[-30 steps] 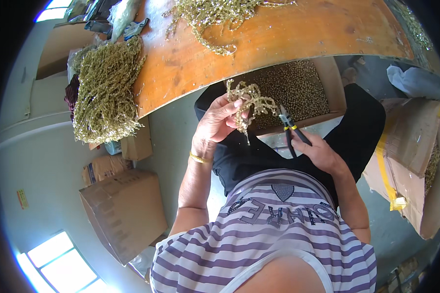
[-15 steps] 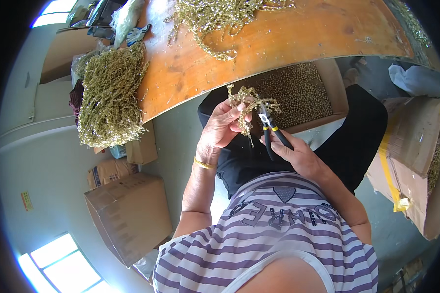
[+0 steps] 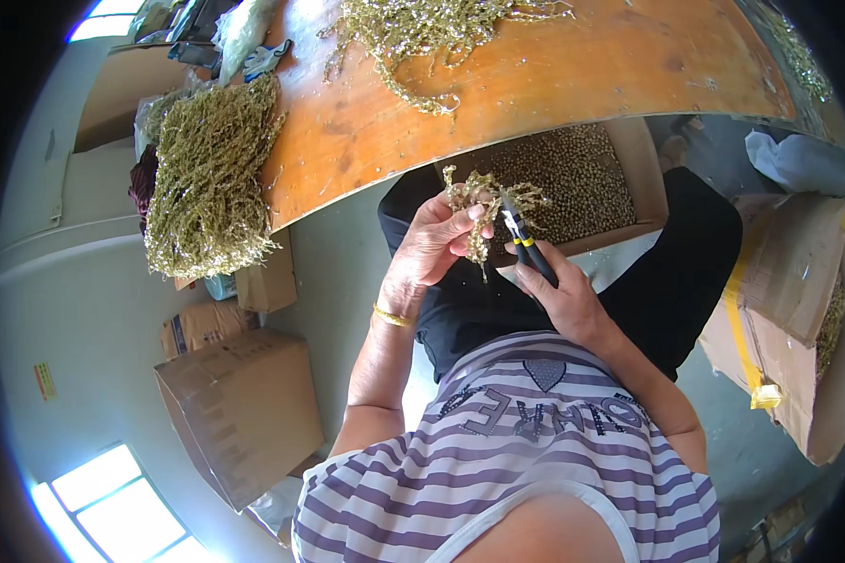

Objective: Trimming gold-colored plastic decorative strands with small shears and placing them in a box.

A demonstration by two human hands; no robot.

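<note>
A small tangled bunch of gold glittery strands (image 3: 479, 246) is pinched in my left hand (image 3: 432, 239), in front of the table's near edge. My right hand (image 3: 568, 296) grips pliers (image 3: 520, 235) with black handles and yellow bands. Their jaws, closer together now, are at the right side of the bunch; whether they bite on a strand is too small to tell. Below and beyond my hands stands an open cardboard box (image 3: 643, 178) holding many small gold-brown beads or pieces (image 3: 573, 178).
On the wooden table (image 3: 554, 75) lies a heap of gold strands (image 3: 418, 38). A thick gold bundle (image 3: 211, 178) hangs over its left edge, near a glove (image 3: 265, 61). Cardboard boxes stand at left (image 3: 244, 413) and right (image 3: 770, 291).
The pliers' handles have come together as my right hand squeezed them. The bunch and my left hand have shifted slightly to the right.
</note>
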